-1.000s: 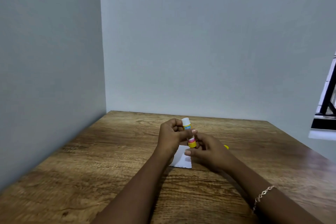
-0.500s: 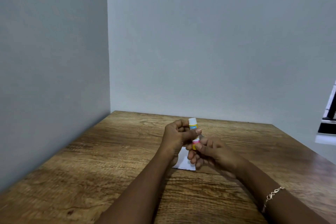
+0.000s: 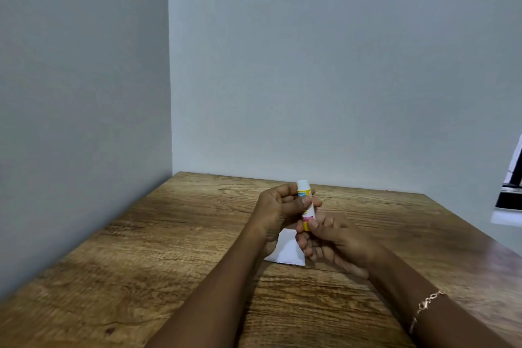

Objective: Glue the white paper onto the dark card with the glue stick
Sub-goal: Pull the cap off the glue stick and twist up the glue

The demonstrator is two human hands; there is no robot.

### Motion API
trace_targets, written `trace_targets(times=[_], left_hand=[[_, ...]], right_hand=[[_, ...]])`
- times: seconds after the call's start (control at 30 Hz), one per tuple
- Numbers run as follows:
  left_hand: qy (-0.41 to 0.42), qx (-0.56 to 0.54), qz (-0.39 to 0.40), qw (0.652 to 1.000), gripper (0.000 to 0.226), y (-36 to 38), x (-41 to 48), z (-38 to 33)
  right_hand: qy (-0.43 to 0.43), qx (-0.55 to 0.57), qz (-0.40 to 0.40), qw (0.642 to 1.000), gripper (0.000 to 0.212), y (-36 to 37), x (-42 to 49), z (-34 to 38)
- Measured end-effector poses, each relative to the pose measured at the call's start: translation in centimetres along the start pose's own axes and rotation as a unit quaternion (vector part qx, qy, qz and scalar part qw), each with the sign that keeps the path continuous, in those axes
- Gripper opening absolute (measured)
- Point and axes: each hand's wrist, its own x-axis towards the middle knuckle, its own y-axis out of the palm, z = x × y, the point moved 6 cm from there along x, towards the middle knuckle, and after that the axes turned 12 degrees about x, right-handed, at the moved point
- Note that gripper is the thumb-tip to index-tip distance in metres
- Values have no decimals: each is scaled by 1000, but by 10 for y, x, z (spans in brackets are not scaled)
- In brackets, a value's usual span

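Observation:
A yellow and white glue stick (image 3: 305,198) stands upright between both hands above the table, its white glue tip bare at the top. My left hand (image 3: 278,210) wraps the upper barrel, thumb pressed across it. My right hand (image 3: 330,237) pinches the yellow base with thumb and fingertips. A white paper (image 3: 286,250) lies flat on the table under the hands, partly hidden by them. The dark card is not visible. The cap cannot be seen.
The wooden table (image 3: 175,257) sits in a corner, with grey walls at the left and the back. A dark window frame (image 3: 512,178) shows at the right edge. A bracelet (image 3: 426,305) circles my right wrist.
The yellow cap seen beside my right hand a second ago is out of sight. My right fingers have shifted on the stick's base; both hands stay on the stick.

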Motion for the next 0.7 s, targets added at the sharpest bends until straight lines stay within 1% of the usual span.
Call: trace_targets(times=[0.03,0.07,0.1,0.13,0.17,0.2,0.23,0.3,0.33,0.4,0.43,0.5,0.53,0.57,0.6,0.63,0.7], left_hand=[[-1,-1,-6,1000,12,0,0,0],[-1,-3,-21,1000,12,-2,0,1],[-1,-6,-41,999,13,-5,0,1],[1,-9,-60,998,14,-8,0,2],[4,-12,-76,997,17,-10,0,3],[5,-13,-87,996,19,-11,0,4],[5,-11,-95,995,20,-11,0,5],[4,-7,-105,994,20,-11,0,6],[4,-9,-104,995,19,-11,0,6],[4,-17,-84,996,15,-11,1,4],[3,-25,-67,997,13,-11,2,3],[-2,-33,-37,999,12,-9,2,2],[-3,-34,-30,999,12,-8,2,1],[-3,-37,-34,999,11,-8,2,2],[-3,-42,-45,998,10,-9,2,2],[-3,-47,-61,997,11,-11,2,3],[2,-46,-90,995,16,-14,1,3]], right_hand=[[13,19,6,1000,22,1,-1,0],[14,12,-2,1000,23,0,0,-1],[1,-27,-25,999,22,0,1,-1],[-25,-89,-58,994,17,-2,3,0],[-57,-157,-96,981,12,-2,3,2],[-91,-214,-132,964,12,-3,3,6],[-124,-254,-162,946,16,-4,2,9],[-161,-298,-190,921,20,-3,1,15],[-162,-303,-191,920,18,-2,1,16],[-132,-250,-158,946,13,0,3,12],[-110,-205,-129,964,11,2,3,10],[-63,-82,-66,992,17,4,3,6],[-39,-18,-41,998,22,5,1,4],[-22,19,-28,999,26,6,0,3],[-15,23,-28,999,28,6,-1,2],[-25,-7,-41,999,29,5,0,2],[-76,-123,-90,985,21,4,2,5]])
